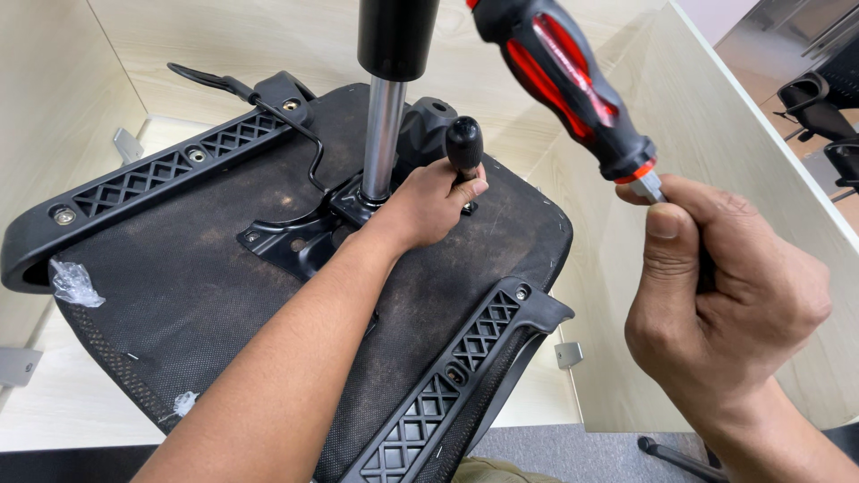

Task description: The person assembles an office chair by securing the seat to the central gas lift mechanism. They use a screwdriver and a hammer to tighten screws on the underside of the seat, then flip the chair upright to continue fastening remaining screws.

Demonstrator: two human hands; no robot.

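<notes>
Left hand (429,210) gripping ribbed black knob (463,141) on upturned mesh seat (179,286) — right hand (725,304) fisting around glossy red-black screwdriver (564,80) shank, handle pointing up-left, long axis lying diagonal.

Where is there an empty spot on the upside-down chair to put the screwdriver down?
The bare fabric of the seat underside, between the left armrest bracket and the forearm, looks free. It is crowded in the middle: the left hand, knob, metal column and mounting plate sit close together. The right hand holds the screwdriver.
</notes>
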